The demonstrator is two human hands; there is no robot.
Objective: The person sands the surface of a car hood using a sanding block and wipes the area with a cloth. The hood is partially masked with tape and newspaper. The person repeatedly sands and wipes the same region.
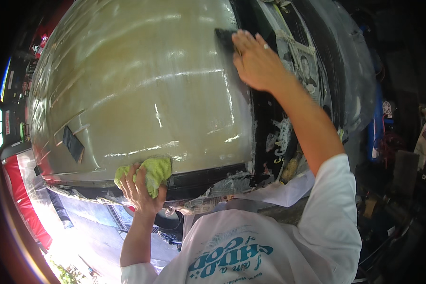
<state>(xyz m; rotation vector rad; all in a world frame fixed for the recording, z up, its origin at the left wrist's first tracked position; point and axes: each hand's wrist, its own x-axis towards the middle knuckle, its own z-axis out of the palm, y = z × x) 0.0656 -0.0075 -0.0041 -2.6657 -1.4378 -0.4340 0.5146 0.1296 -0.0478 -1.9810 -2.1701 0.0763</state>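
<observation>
My left hand (143,191) is closed around a lime-green cloth (157,171) at the near edge of a large beige vehicle panel (142,109). The panel is curved and looks wet, with bright streaks of light across it. Farther off, at the panel's right edge, my right hand (255,59) presses a piece of black sandpaper (224,39) against the surface. Its fingers are together and cover part of the sheet. A second dark sheet (73,144) lies on the left part of the panel.
A black border strip (265,128) runs along the panel's right side. Newspaper masking (305,66) and clear plastic (348,71) cover the area beyond. Torn masking paper (227,187) hangs along the near edge. Red and white sheeting (28,203) stands at the left.
</observation>
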